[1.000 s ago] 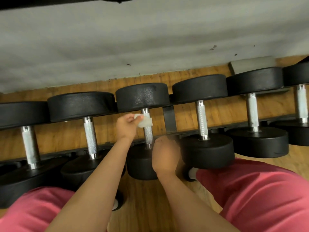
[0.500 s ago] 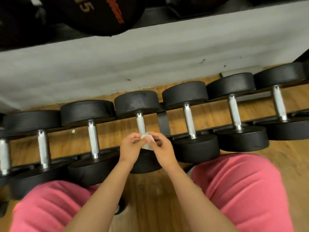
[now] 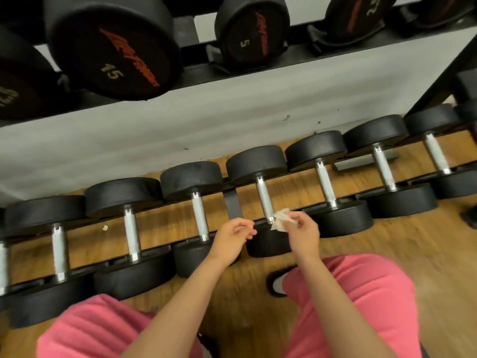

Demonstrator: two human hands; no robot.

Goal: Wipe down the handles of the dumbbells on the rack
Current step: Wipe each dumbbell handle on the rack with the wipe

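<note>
Right hand (image 3: 302, 232): pinches crumpled white wipe (image 3: 281, 219) beside a knurled chrome dumbbell handle (image 3: 264, 197).
Left hand (image 3: 233, 233): loosely curled, empty.
Progress: mid-row; wiped handles can't be told apart.

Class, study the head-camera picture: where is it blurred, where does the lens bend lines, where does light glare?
Head view: the wooden floor at the picture's right is motion-smeared; the crumpled white wipe in the right hand is soft; the lower row of black round-headed dumbbells bows with the wide lens; their knurled chrome handles show pale sheen, no hard glare.
</note>
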